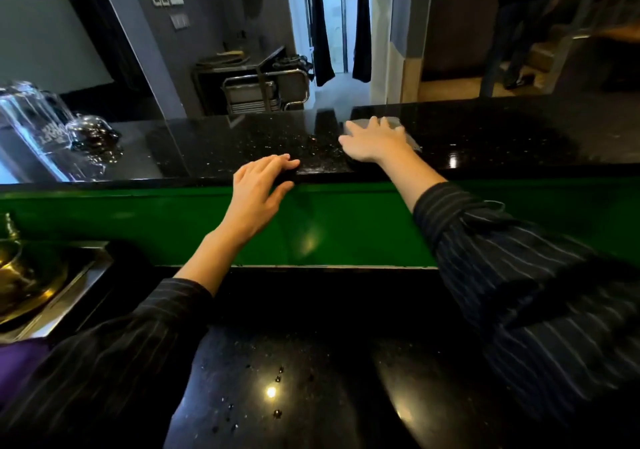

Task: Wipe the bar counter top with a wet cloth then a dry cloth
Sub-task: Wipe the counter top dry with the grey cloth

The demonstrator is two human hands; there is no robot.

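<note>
Grey cloth (412,141) under the right hand (375,140) on the black bench (502,137).
The cloth lies flat on the bench top, at 1 o'clock from the picture's middle; the right hand presses it with straight, spread fingers. At 8 o'clock from the cloth the left hand (258,189) rests released on the near bench edge, holding nothing. Small water drops (322,144) shine between the hands. A glass jug (34,126) stands far at 9 o'clock.

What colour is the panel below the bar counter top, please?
The panel is glossy green; head view.
</note>
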